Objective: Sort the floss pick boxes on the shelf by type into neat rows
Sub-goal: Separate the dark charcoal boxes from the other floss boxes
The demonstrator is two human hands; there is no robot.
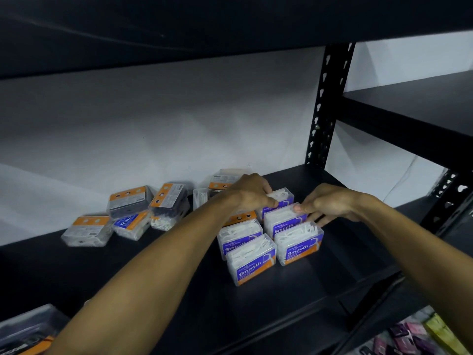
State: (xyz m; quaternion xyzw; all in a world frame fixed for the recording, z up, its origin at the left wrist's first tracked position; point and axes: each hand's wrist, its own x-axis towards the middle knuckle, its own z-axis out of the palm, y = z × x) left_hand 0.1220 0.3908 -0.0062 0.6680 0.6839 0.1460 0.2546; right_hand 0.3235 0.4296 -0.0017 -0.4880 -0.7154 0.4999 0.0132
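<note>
Several clear floss pick boxes with blue "Smooth" labels (252, 258) stand upright in two short rows on the black shelf (153, 267). My left hand (252, 192) grips the rearmost box of the right row (280, 197), thumb on its front. My right hand (329, 204) pinches the right end of the middle box (284, 219) in that row. To the left lies a loose heap of boxes, among them a "Round" box (130, 222) and dark orange-labelled boxes (167, 198), tipped at odd angles.
A black perforated upright (323, 108) stands at the shelf's back right, with another shelf bay (422, 103) beyond it. The shelf above (179, 29) hangs low overhead. A box corner (28, 331) shows bottom left, and packets on a lower shelf (414, 334) bottom right.
</note>
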